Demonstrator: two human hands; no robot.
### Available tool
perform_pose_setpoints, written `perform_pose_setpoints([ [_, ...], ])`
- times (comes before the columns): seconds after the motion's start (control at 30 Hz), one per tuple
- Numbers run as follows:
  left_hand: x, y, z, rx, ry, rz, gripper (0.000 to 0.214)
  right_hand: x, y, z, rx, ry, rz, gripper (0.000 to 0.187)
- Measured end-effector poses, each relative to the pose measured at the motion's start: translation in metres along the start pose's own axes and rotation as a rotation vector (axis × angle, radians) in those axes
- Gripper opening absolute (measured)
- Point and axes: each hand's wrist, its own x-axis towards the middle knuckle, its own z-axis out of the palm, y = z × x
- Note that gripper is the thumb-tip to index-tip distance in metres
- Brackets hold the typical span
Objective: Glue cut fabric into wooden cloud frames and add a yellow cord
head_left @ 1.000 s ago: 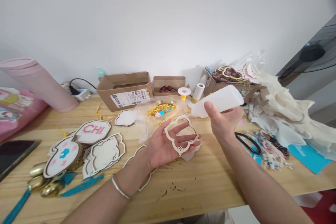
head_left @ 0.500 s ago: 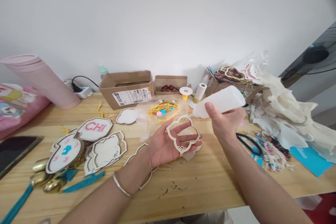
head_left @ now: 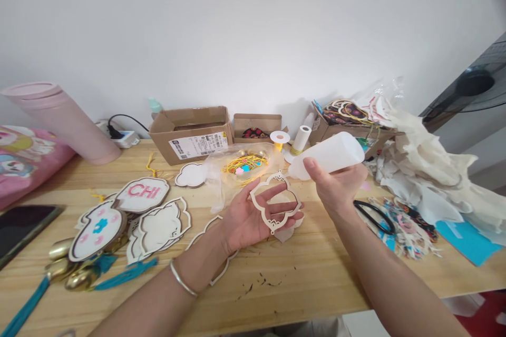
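My left hand [head_left: 245, 221] is palm up, holding a pale wooden frame [head_left: 259, 210] with a scalloped outline and cut-out scrollwork at both ends. Its fingers show through the frame's opening. My right hand [head_left: 338, 184] is wrapped round a white translucent squeeze bottle [head_left: 336, 152], tilted with its base up to the right. The bottle's narrow end points down left, close to the frame's top; whether they touch I cannot tell. Below my left wrist, more thin wooden outlines [head_left: 203, 231] lie partly hidden on the table [head_left: 300, 284].
On the left are stacked embroidered plaques [head_left: 142, 195], brass bells [head_left: 81, 278] with teal tassels, and a phone [head_left: 23, 229]. Behind stand a cardboard box [head_left: 190, 134], a plastic bag of yellow cords [head_left: 221, 179] and a thread spool [head_left: 280, 138]. Cream cloth [head_left: 435, 168] heaps at right.
My right hand and the squeeze bottle have shifted slightly left and down. The left hand and the wooden frame are almost still.
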Motion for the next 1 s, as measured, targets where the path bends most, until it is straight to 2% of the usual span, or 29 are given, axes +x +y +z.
perform_pose_setpoints([
  [0.5, -0.0006, 0.0003, 0.0014, -0.016, 0.014, -0.002, 0.05, -0.0009, 0.0057, -0.0025, -0.085, 0.003, 0.009, 0.031],
  [0.7, -0.0006, -0.0002, -0.0004, 0.002, 0.002, -0.006, 0.052, -0.0005, 0.0037, -0.0007, -0.044, -0.033, 0.046, 0.031],
  [0.87, 0.0007, -0.0013, 0.0, -0.012, 0.015, -0.025, 0.05, -0.0018, 0.0075, -0.0001, -0.079, -0.008, 0.05, 0.033],
  [1.0, -0.0004, 0.0014, 0.0008, -0.013, 0.01, 0.003, 0.05, -0.0003, 0.0078, -0.0034, -0.065, -0.066, 0.043, 0.032],
])
